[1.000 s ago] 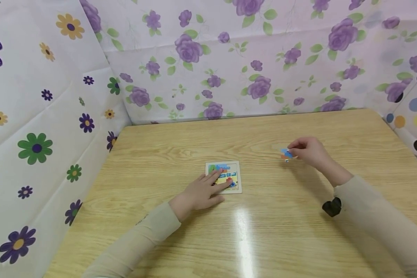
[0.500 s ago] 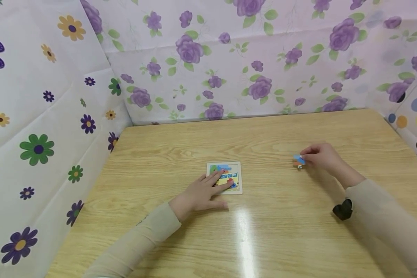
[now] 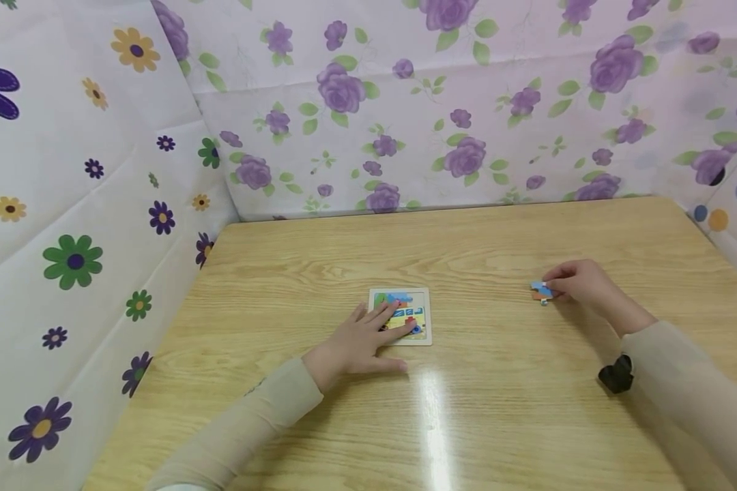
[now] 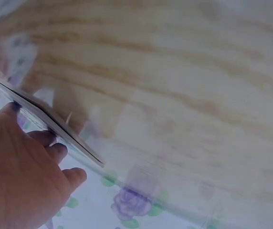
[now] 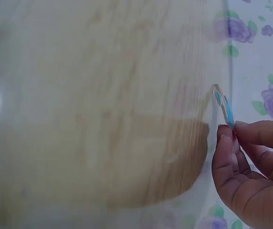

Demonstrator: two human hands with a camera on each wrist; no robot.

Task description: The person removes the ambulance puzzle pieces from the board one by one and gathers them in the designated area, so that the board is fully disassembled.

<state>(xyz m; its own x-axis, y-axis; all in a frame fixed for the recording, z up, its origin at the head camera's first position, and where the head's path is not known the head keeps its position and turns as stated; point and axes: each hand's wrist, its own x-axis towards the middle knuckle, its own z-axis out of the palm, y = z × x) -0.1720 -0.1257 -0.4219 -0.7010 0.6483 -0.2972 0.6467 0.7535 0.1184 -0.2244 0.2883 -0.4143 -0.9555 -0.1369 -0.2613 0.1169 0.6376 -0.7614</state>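
Observation:
A small framed jigsaw puzzle [image 3: 429, 317] with a white border lies on the table, its picture showing a yellow vehicle with blue windows. My left hand [image 3: 359, 342] rests on it with spread, straight fingers that cover part of the picture; the left wrist view shows the puzzle's edge [image 4: 74, 138] beyond the fingers. At the right, my right hand [image 3: 586, 285] pinches a blue and orange puzzle piece [image 3: 540, 292] between thumb and fingers. In the right wrist view the puzzle piece [image 5: 226, 109] appears nearly edge-on at the fingertips.
The wooden table [image 3: 319, 252] meets a back sheet [image 3: 393, 109] printed with purple roses. A flower-patterned sheet [image 3: 110, 204] hangs along the left side. A black object [image 3: 616, 374] sits at the right sleeve's cuff.
My right hand has moved right and a little toward the front with the puzzle piece. The left hand stays on the puzzle, its thumb now stretched further out.

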